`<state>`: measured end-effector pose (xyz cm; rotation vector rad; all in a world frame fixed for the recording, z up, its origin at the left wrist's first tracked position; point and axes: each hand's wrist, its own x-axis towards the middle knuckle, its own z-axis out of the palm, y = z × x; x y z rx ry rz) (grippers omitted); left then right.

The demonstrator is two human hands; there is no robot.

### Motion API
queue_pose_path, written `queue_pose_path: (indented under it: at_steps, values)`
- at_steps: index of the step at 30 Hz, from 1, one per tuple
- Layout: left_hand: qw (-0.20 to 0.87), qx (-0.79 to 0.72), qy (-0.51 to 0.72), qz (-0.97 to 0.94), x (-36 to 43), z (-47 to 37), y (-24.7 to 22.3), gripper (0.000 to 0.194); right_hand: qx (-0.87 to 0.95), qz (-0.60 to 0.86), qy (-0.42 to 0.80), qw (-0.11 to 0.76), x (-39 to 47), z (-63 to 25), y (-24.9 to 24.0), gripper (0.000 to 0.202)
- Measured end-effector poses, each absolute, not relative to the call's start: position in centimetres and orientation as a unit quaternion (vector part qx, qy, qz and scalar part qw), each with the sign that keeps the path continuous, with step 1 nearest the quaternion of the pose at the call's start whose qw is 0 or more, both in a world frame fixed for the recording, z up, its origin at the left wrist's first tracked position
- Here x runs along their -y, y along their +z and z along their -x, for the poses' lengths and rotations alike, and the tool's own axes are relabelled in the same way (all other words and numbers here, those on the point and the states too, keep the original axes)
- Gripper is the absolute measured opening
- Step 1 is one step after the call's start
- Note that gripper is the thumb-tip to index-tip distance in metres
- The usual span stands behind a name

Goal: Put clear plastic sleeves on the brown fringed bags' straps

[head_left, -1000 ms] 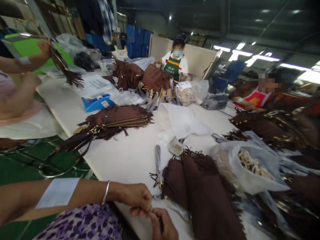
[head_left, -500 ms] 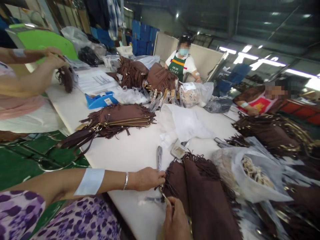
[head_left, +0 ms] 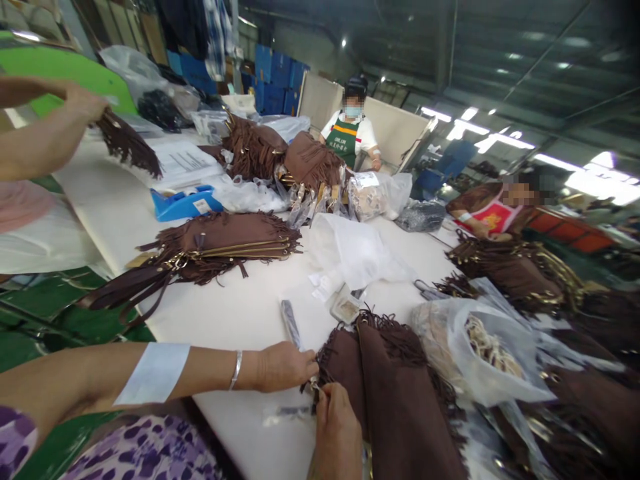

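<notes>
Right hand (head_left: 339,423) is pinched by thumb and fingertips onto a small metal clasp (head_left: 314,383); left hand (head_left: 285,367) is closed on it from the other side. Finer grip detail too small to tell. Clasp is held at the left edge of brown fringed bags (head_left: 407,400), laid overlapping on the white table (head_left: 250,303). Wrapped strap (head_left: 290,323) is placed just beyond the left hand. Small tray (head_left: 346,305) is set past the fringe; cords (head_left: 490,343) are kept in an open plastic bag to the right. Farther off, more fringed bags (head_left: 230,237) are stacked, then a green apron (head_left: 343,139) is worn by a co-worker.
</notes>
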<state>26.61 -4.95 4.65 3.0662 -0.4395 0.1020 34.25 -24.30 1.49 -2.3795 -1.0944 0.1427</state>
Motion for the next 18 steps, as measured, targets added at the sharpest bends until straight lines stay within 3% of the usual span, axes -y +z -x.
queue_pose_path:
  at_steps: [9, 18]
  values:
    - [0.058, 0.139, 0.035, -0.988, 4.3, -27.1, 5.0, 0.014, 0.416, 0.89, 0.006, 0.189, 23.2, -33.7, 2.8, 0.037]
    - [0.138, 0.098, 0.016, -0.985, 4.7, -28.6, 6.2, 0.014, 0.314, 0.858, 0.044, 0.404, 23.9, -33.3, 1.7, 0.034]
